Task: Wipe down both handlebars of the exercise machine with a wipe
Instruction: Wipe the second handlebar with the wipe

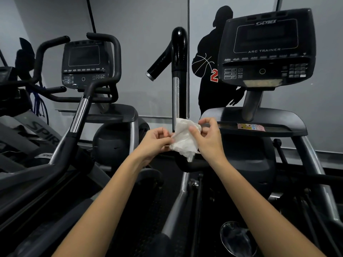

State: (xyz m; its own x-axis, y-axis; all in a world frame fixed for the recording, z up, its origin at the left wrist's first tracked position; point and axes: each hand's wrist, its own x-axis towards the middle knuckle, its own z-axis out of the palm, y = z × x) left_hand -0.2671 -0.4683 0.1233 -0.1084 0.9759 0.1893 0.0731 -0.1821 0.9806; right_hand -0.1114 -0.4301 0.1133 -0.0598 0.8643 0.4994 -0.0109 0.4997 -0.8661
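A crumpled white wipe (184, 140) is held between both of my hands in the middle of the view. My left hand (155, 141) pinches its left edge with thumb and fingers. My right hand (208, 136) grips its right side. Just behind the wipe rises the machine's left handlebar (179, 58), a glossy black upright with a chrome section and a side grip that points down to the left. The wipe sits in front of the bar's lower chrome part; I cannot tell whether it touches it. The right handlebar is out of view.
The Cybex Arc Trainer console (267, 47) stands at upper right above a dark tray (259, 119) with a pink sticker. A second machine with console (85, 64) and curved black handlebars stands to the left. A grey wall with a black basketball-player silhouette lies behind.
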